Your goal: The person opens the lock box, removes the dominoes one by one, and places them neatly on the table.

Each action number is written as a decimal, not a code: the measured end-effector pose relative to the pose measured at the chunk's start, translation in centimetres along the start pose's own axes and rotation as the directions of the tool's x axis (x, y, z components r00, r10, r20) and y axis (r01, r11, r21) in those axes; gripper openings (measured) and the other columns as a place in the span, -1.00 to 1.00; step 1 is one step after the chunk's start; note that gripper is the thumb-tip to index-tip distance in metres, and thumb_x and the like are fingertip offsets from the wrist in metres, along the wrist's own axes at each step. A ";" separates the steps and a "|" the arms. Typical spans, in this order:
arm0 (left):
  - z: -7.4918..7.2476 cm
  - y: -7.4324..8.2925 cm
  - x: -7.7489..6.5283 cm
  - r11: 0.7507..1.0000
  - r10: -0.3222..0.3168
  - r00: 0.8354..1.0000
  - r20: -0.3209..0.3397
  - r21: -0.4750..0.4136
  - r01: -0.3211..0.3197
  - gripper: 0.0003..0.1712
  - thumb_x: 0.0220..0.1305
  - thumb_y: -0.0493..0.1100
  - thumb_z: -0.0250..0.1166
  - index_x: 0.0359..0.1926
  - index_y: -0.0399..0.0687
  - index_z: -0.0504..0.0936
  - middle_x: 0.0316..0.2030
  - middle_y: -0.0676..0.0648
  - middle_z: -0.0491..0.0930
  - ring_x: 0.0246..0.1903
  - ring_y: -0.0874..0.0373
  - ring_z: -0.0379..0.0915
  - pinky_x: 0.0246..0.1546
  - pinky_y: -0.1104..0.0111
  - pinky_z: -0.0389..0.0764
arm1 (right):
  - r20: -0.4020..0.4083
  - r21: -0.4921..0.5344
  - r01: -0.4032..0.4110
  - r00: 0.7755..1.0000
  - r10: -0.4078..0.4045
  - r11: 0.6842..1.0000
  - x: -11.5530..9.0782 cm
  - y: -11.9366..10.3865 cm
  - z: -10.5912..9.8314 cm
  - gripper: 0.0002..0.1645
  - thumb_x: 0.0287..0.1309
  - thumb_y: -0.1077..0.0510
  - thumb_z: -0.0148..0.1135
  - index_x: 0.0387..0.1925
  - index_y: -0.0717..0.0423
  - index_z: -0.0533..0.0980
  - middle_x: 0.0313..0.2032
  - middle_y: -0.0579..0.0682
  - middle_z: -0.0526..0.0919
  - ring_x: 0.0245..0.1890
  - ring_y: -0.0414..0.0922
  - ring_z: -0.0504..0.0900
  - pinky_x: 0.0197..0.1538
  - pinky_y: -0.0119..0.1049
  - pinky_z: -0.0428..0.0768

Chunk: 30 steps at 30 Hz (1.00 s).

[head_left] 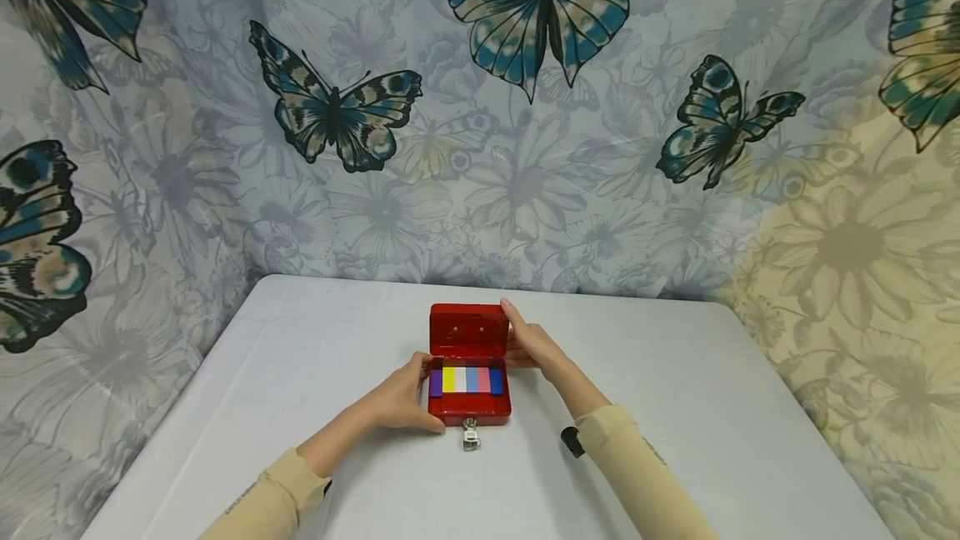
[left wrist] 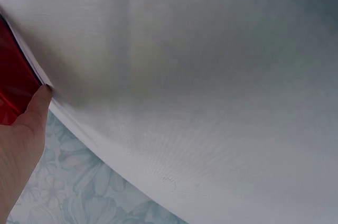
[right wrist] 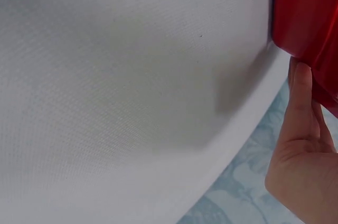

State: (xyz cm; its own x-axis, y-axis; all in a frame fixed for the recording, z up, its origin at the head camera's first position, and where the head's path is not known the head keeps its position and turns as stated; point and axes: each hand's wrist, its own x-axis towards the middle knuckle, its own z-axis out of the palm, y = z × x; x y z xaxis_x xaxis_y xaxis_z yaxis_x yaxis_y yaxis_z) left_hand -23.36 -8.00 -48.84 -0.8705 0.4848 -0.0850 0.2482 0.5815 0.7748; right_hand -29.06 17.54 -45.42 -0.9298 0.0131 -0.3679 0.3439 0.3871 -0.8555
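A small red box [head_left: 468, 408] stands on the white table with its lid [head_left: 468, 330] raised. Inside it lies a row of coloured strips [head_left: 467, 380]: purple, yellow, white, light blue, pink and dark blue. A silver metal clasp or lock [head_left: 470, 437] sticks out at the front. My left hand [head_left: 405, 398] grips the box's left side, thumb at the front corner and fingers toward the back. At the right, my right hand [head_left: 532, 344] holds the lid's edge, one digit up at its top corner and other fingers lower by the hinge. Each wrist view shows one hand against red metal.
White cloth covers the table [head_left: 645, 373], with its far edge close to the butterfly-patterned backdrop [head_left: 525, 182]. Patterned cloth also hangs at both sides. A small black piece [head_left: 572, 442] sits at the right sleeve's cuff.
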 end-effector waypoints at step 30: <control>-0.2 0.0 0.1 1.000 0.012 1.000 0.005 0.017 -0.012 0.18 -0.22 -0.04 0.65 0.32 -0.27 0.10 0.24 -0.26 0.36 0.23 -0.12 0.32 0.23 0.00 0.41 | 0.014 0.094 -0.003 1.000 0.001 0.996 -0.7 0.7 -0.1 0.19 0.13 -0.65 -0.24 0.12 0.38 0.49 -0.09 0.19 0.69 -0.31 -0.07 0.73 -0.24 -0.26 0.71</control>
State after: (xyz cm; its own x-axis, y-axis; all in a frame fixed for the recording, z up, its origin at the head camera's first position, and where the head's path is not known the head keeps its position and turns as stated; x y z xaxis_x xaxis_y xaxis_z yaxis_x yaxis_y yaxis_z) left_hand -23.55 -8.03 -48.71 -0.8653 0.4950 -0.0785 0.2659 0.5863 0.7652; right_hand -28.20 17.92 -45.73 -0.9273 0.0004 -0.3743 0.3573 0.2987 -0.8849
